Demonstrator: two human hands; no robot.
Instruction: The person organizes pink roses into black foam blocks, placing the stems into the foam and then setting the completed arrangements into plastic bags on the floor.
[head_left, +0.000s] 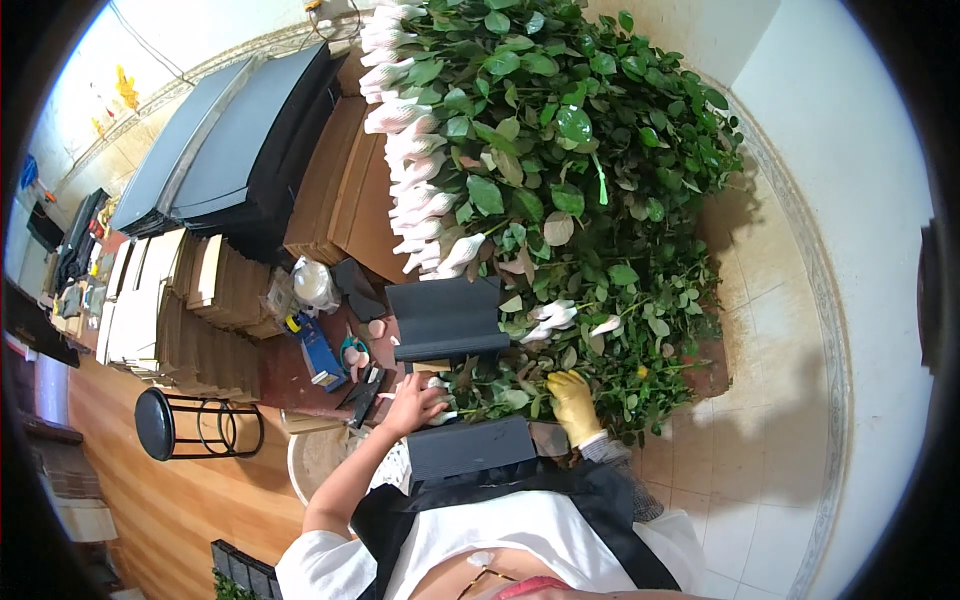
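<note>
Before me a bunch of leafy rose stems (490, 394) lies across a dark grey sheet (470, 449), its netted white buds (437, 384) toward the left. My bare left hand (410, 404) is at those buds, its fingers bent over them. My right hand (574, 406), in a yellow glove, closes around the leafy stems at the right; leaves partly hide its fingertips. Just beyond the bunch stands a folded dark grey sheet (446, 310). A few loose netted roses (550, 320) lie among the leaves to its right.
A tall heap of netted roses (590, 150) fills the table's far side. Left are stacked grey sheets (230, 140), cardboard pieces (165, 310), a blue box (318, 352), scissors (353, 352) and a tape roll (313, 284). A black stool (156, 424) and white bin (305, 463) stand below.
</note>
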